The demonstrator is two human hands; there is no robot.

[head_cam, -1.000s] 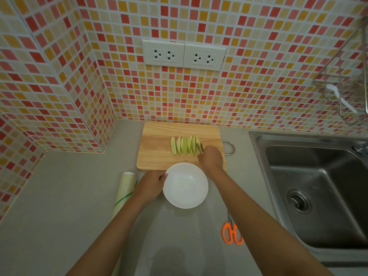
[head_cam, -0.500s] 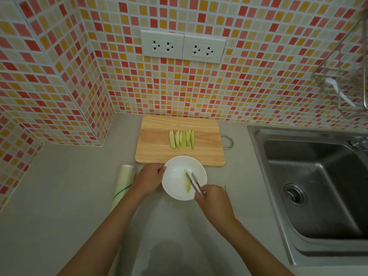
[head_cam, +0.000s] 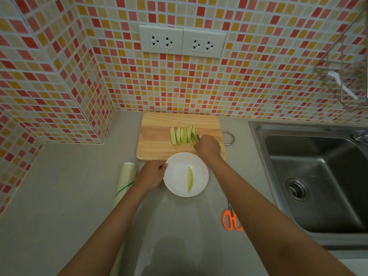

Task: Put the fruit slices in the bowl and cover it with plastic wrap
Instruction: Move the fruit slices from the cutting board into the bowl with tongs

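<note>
Head view: your left hand (head_cam: 153, 173) grips the bowl (head_cam: 179, 166) rim so it stays put. Your right hand (head_cam: 208, 145) clasps tongs (head_cam: 196, 138) at the slices (head_cam: 182, 135), ready to lift one.

No legible text anywhere (labels, brands, numbers, signs included)

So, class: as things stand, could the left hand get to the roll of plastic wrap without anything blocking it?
Probably yes. The left hand grips the rim of the bowl, and the plastic wrap roll lies just beside it on the counter, nothing between them. It would first have to let go of the bowl.
</note>
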